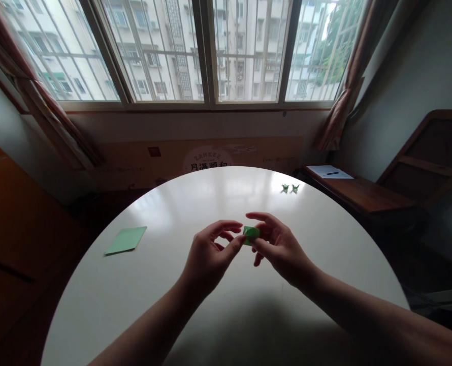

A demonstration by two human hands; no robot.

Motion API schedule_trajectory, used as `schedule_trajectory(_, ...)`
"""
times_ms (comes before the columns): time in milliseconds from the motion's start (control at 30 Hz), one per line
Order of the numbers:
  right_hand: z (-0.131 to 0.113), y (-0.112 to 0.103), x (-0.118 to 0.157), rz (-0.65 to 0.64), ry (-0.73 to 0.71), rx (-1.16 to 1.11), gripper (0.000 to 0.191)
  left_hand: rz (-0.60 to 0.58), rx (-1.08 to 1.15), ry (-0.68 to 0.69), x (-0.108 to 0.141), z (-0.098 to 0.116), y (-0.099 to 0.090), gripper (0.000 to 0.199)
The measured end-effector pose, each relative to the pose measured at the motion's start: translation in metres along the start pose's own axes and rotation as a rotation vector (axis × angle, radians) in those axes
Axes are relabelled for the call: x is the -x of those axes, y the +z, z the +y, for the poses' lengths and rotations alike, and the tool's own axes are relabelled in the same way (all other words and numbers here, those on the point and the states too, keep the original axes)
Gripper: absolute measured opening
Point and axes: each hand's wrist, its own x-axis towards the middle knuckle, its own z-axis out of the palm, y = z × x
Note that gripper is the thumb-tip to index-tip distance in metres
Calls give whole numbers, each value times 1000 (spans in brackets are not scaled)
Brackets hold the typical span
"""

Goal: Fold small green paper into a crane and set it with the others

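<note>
Between my hands, above the middle of the white table, is a small piece of folded green paper [251, 233]. My left hand [214, 249] pinches its left side, the thumb low and the fingers curled behind. From the right, my right hand [277, 244] grips the other side with its thumb in front; its index finger arches over the top. Fingers hide part of the paper's far side. Two small folded green paper cranes [290, 188] stand side by side toward the table's far right. A stack of light green square paper [126, 240] lies at the left.
The round white table [165, 325] has a curved edge on all visible sides. Beyond it on the right, a wooden chair [378, 195] bears a paper sheet [329, 172] with a pen on it. A long printed cardboard panel [264, 152] stands beneath the barred window.
</note>
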Motion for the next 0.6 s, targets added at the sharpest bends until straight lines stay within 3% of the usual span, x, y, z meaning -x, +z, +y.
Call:
schedule_trajectory(267,2,-1,2,-2,-51,86,50,0,-111,110,1,9,-2,18)
schedule_trajectory(600,4,1,9,-12,-292,567,66,54,-187,54,4,13,7,14)
